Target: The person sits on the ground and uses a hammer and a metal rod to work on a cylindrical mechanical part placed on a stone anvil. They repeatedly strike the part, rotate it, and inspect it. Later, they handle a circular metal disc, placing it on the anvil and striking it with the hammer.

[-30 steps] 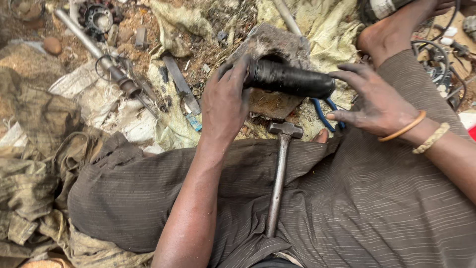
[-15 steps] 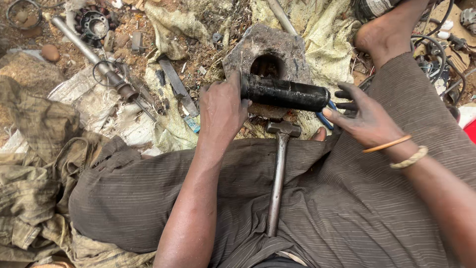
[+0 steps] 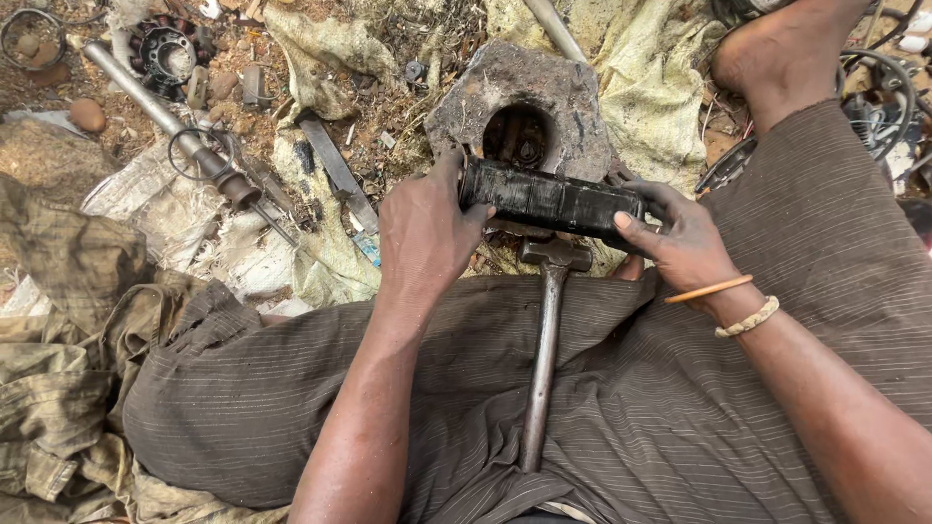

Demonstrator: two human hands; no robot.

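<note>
A black greasy cylinder (image 3: 549, 201) lies sideways between both hands, just in front of a flat stone block (image 3: 544, 87) with a round hole in it. My left hand (image 3: 424, 233) grips the cylinder's left end. My right hand (image 3: 682, 243), with two bracelets at the wrist, holds its right end. A metal hammer (image 3: 546, 340) rests on my lap between my legs, its head just below the cylinder.
A long metal shaft (image 3: 175, 131) with a wire ring lies at the upper left, near a round toothed part (image 3: 163, 53) and a flat metal bar (image 3: 335, 170). Dirty rags cover the ground on the left. My bare foot (image 3: 777, 49) is at the upper right beside cables.
The cylinder has come down and closer to my lap, leaving the hole in the stone uncovered. My right hand has closed on its right end.
</note>
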